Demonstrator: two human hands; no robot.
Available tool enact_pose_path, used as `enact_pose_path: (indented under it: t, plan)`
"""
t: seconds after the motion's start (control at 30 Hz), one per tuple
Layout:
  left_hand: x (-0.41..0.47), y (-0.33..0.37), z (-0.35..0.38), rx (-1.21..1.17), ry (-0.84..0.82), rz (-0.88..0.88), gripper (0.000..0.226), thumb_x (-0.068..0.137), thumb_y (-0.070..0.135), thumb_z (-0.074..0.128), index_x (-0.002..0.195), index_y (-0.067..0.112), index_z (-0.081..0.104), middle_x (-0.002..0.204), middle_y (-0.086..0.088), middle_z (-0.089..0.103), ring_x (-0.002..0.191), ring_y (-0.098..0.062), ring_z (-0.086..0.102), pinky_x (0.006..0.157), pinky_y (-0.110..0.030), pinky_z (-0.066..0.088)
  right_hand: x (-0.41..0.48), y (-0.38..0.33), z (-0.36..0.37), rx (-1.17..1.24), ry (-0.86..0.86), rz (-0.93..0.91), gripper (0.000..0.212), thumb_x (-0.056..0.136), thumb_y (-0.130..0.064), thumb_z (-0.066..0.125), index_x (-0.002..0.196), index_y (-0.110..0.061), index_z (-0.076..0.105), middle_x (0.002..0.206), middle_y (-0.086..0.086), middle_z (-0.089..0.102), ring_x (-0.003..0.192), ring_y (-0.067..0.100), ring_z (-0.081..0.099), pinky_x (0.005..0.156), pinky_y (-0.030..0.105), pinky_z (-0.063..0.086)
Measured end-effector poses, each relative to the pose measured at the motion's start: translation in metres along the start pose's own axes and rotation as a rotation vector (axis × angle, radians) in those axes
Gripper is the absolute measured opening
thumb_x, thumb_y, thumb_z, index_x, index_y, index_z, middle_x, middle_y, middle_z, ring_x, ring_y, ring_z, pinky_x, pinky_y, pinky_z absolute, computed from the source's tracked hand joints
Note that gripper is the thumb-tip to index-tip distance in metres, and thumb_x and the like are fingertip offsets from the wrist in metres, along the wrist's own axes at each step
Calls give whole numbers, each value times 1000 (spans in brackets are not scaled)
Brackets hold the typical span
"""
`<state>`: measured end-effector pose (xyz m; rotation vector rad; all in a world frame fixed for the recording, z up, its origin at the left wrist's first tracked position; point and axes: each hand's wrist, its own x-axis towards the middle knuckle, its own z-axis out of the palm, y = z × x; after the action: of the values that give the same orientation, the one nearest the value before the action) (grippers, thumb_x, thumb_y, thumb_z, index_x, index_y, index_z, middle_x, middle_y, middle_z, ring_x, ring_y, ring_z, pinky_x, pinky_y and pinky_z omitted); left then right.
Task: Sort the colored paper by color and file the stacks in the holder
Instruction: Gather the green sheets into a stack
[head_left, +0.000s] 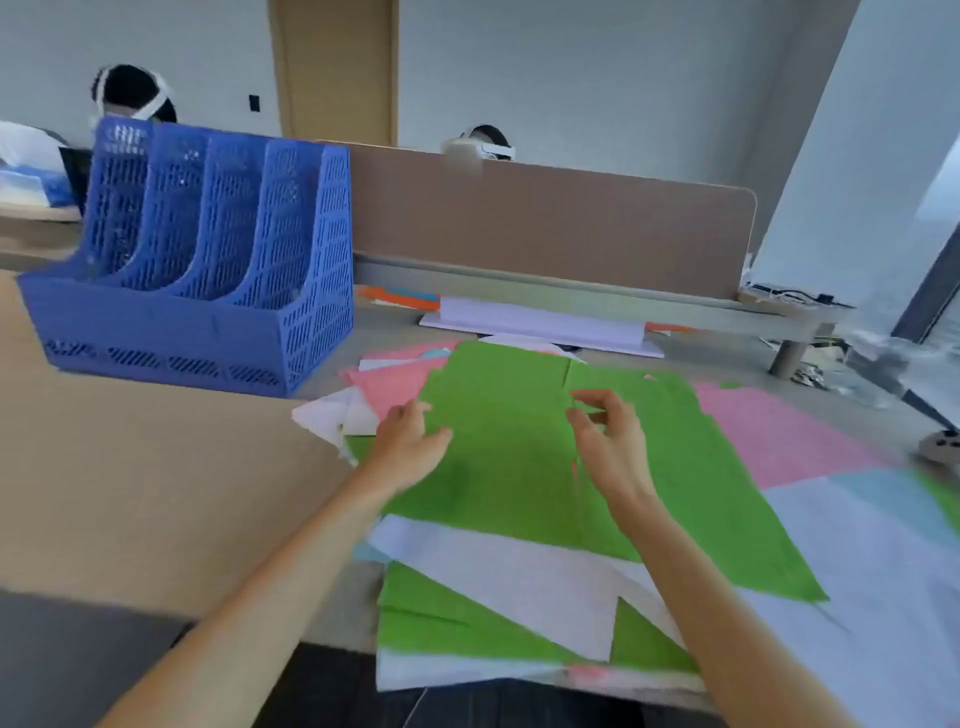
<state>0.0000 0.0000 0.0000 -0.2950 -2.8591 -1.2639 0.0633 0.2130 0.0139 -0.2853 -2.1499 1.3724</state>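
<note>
One camera sits on the person's head. It looks forward and down at the surface (130, 467), close above the left hand (410, 441) and right hand (608, 441). The blue holder (208, 260) sits farther off, up on the left. The wide lens seems to bend the edges, which look blurry.

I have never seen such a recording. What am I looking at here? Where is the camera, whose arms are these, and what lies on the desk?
There is no machine: a person wears one camera on the head, looking down at their own bare hands. The left hand lies on the left edge of a green sheet. The right hand is curled over its middle; I cannot tell if it pinches it. Pink sheets and white sheets lie mixed around. The blue file holder stands at the left.
</note>
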Motion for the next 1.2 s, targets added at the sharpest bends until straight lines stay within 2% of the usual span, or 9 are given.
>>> enact_pose_path:
  t: [0.17, 0.33, 0.43, 0.6, 0.73, 0.83, 0.93, 1.07, 1.2]
  plan:
    - [-53, -3, -1, 130, -21, -82, 67, 95, 32, 50, 149, 6, 20, 151, -18, 27, 138, -31, 31, 113, -43, 29, -28, 5, -17, -573, -119, 61, 58, 88, -49, 58, 136, -19, 46, 142, 13, 40, 130, 32, 40, 109, 44, 34]
    - [-56, 4, -7, 139, 7, -80, 69, 89, 27, 58, 144, 7, 22, 143, -18, 37, 131, -32, 38, 107, -45, 36, -40, 9, -15, -827, -203, 19, 66, 85, -60, 55, 132, -14, 47, 136, 13, 48, 124, 31, 46, 105, 41, 36]
    - [-38, 2, -17, -45, 90, -135, 62, 83, 20, 65, 135, 10, 33, 130, -9, 47, 118, -27, 47, 91, -35, 41, -42, 9, -14, -857, -160, -19, 54, 85, -53, 57, 121, -13, 50, 123, 10, 56, 109, 29, 55, 91, 39, 47]
    - [5, -16, -35, -301, -21, -254, 73, 59, 34, 76, 121, 12, 42, 120, -9, 58, 108, -28, 58, 92, -41, 50, -35, 8, -16, -861, -129, -7, 45, 85, -40, 61, 120, -14, 52, 117, 6, 57, 96, 29, 59, 71, 33, 47]
    - [24, -13, -38, -391, -86, -233, 49, 81, 26, 72, 118, 7, 47, 116, -11, 59, 108, -26, 58, 88, -36, 49, -31, 9, -16, -872, -105, -1, 38, 84, -37, 61, 112, -12, 58, 110, 7, 59, 94, 31, 60, 71, 33, 46]
    - [25, -3, -37, -417, -134, -138, 19, 88, 20, 66, 103, 10, 59, 102, -7, 67, 90, -20, 64, 81, -35, 52, -30, 6, -16, -879, -89, -23, 25, 84, -33, 61, 96, -11, 63, 100, 7, 61, 84, 30, 60, 69, 33, 49]
    - [19, 0, -35, -388, -162, -101, 24, 90, 16, 63, 112, 10, 56, 98, -2, 66, 81, -14, 63, 67, -29, 50, -31, 2, -15, -924, -86, -64, 20, 87, -30, 58, 88, -11, 63, 92, 6, 63, 76, 26, 60, 63, 31, 48]
    - [10, -4, -28, -370, -150, -86, 43, 88, 12, 62, 129, 13, 48, 112, -3, 63, 93, -18, 62, 79, -33, 50, -31, -7, -23, -990, 4, -43, 19, 86, -27, 57, 87, -10, 64, 80, 7, 65, 66, 27, 54, 58, 29, 40]
    - [-3, -1, -24, -395, -100, -58, 48, 89, 8, 60, 134, 14, 44, 117, -1, 60, 92, -14, 59, 72, -26, 46, -25, -26, -24, -934, 81, -60, 20, 86, -27, 55, 88, -9, 64, 75, 8, 67, 63, 27, 54, 58, 29, 38]
